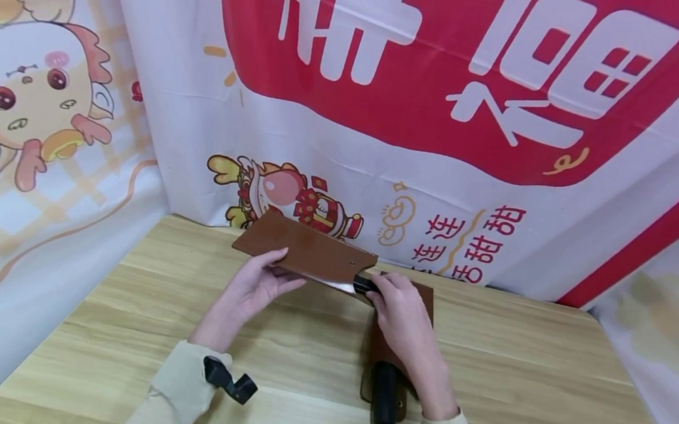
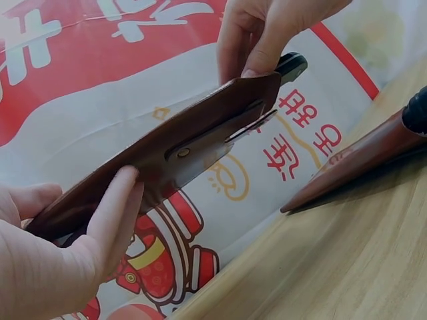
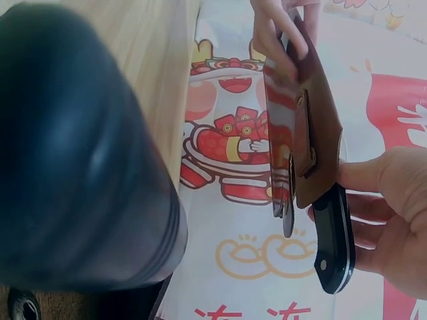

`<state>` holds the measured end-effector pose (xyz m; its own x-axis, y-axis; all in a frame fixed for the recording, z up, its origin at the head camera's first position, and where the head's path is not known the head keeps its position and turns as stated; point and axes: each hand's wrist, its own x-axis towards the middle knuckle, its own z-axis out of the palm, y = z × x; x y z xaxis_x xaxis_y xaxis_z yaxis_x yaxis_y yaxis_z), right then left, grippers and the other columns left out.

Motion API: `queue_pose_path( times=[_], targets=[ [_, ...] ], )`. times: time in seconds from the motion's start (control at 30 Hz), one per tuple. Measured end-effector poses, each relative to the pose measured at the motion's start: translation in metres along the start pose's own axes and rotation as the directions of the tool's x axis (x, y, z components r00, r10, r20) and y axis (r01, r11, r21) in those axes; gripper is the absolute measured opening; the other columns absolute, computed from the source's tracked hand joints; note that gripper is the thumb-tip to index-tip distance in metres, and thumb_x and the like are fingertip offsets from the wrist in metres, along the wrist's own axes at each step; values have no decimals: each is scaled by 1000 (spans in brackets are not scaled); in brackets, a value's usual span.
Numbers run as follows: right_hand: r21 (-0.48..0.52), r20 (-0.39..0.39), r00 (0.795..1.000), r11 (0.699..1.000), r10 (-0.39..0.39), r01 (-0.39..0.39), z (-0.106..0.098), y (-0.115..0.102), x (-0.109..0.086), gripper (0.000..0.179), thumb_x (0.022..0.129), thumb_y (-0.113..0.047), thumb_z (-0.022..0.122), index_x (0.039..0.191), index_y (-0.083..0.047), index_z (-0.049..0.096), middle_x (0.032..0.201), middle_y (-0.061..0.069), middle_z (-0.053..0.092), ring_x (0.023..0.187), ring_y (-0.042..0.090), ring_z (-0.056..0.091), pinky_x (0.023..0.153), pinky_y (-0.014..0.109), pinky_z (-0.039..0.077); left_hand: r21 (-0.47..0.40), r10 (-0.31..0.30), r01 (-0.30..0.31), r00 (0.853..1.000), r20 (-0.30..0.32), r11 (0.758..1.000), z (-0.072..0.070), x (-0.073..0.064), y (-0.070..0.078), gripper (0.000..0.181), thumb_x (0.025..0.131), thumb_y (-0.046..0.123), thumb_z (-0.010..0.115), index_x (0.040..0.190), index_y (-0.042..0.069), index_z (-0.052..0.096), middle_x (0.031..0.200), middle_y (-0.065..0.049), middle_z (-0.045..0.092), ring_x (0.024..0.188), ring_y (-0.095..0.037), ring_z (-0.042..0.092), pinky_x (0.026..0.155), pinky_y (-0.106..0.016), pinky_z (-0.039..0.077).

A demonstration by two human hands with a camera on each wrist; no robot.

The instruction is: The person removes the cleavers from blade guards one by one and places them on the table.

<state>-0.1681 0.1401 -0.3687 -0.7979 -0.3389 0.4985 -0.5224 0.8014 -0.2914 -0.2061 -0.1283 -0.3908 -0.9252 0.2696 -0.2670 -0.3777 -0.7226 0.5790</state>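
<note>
My left hand (image 1: 259, 283) grips the far left end of a brown leather sheath (image 1: 305, 246), thumb on one face and fingers on the other. My right hand (image 1: 403, 317) holds the black riveted handle (image 3: 333, 240) of a kitchen knife at the sheath's right end. Shiny blade (image 3: 280, 133) shows along the sheath's lower edge. A snap strap (image 2: 200, 143) is on the sheath's back face. Both are raised above the table. Beneath my right forearm lies a second brown sheath (image 1: 385, 343) with a black handle (image 1: 385, 394) toward me.
The wood-grain table (image 1: 509, 365) ends at a printed cloth backdrop (image 1: 347, 131) behind the sheath. Another printed cloth (image 1: 31, 162) hangs at the left. Close to the right wrist camera, a dark blurred cylinder (image 3: 87, 153) fills the left side.
</note>
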Motion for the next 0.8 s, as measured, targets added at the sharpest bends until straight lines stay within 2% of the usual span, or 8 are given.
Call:
queue_pose_path(
  times=[0.1,0.17,0.27,0.47,0.67,0.8],
  targets=[
    [-10,16,1000,1000,-9,9,1,-1,0,23,92,-3,78,114,1,74,106,14,68,100,32,64,88,48,57,-45,-2,2,1000,13,999,-1,1,0,48,111,13,40,153,4,18,152,-27,34,150,-40,30,111,-47,40],
    [-20,17,1000,1000,-18,18,2,-1,0,23,91,-4,78,114,1,74,105,14,67,99,33,64,88,48,57,-70,-3,5,1000,24,998,-2,1,1,52,112,12,38,156,4,13,159,-25,25,153,-39,23,114,-47,34],
    [-30,4,1000,999,-29,29,3,-2,-1,24,91,-4,78,114,2,73,105,15,65,98,33,63,87,49,56,-84,-1,4,999,33,996,-2,2,2,54,111,11,38,157,4,11,161,-24,22,153,-38,22,115,-47,32],
    [-30,7,999,999,-34,34,3,0,-2,28,93,-2,75,120,5,71,107,17,62,98,33,60,87,50,54,-88,-1,4,999,35,996,-2,1,2,53,111,12,39,157,5,13,156,-22,30,153,-36,24,113,-47,34],
    [-39,51,999,999,10,-8,2,-1,-2,23,97,-3,71,118,4,69,108,15,59,99,32,56,87,50,52,-82,-5,7,1000,23,997,-2,2,3,43,111,11,38,150,5,23,149,-21,36,152,-35,25,113,-47,34],
    [-55,64,997,998,40,-37,1,-1,-2,19,98,-4,69,116,5,68,110,15,59,101,32,55,88,50,52,-79,4,-3,1000,1,997,-3,0,6,43,112,13,38,150,5,21,147,-19,35,152,-34,24,114,-47,34]
  ],
)
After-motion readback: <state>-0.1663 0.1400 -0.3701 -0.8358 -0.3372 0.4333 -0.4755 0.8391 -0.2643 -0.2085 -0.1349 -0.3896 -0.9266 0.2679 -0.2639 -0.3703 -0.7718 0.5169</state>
